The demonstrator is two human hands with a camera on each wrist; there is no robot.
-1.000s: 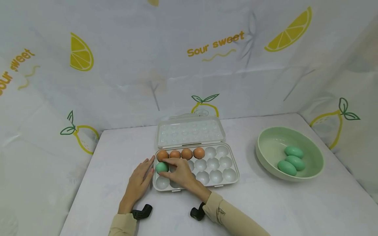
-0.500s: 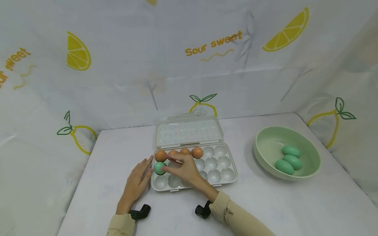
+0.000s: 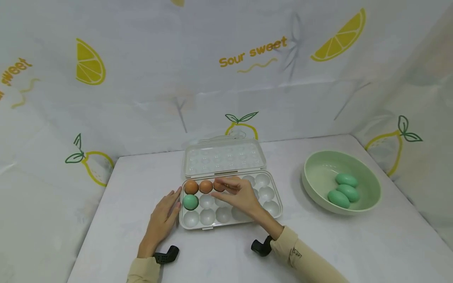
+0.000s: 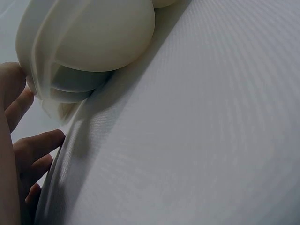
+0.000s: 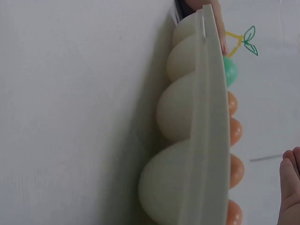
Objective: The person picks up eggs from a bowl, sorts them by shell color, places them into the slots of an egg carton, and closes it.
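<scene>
A pale egg tray (image 3: 207,217) with rows of round cups lies in the middle of the table. Brown eggs (image 3: 191,187) stand along its back row, partly behind my right hand; several show past the rim in the right wrist view. One green egg (image 3: 190,202) occupies the leftmost cup of the middle row. My left hand (image 3: 162,218) rests with extended fingers against the tray's left side, thumb at the rim. Over the tray hovers my right hand (image 3: 240,194), thumb and fingers spread apart and holding nothing.
The clear lid (image 3: 223,157) is folded back behind the tray. To the right stands a green bowl (image 3: 320,173) holding three green eggs (image 3: 348,192). A lemon-print cloth (image 3: 159,98) hangs behind the table.
My right hand has let go of the green egg, leaving it in its cup, and moved right across the tray. My left hand keeps its place at the tray's side.
</scene>
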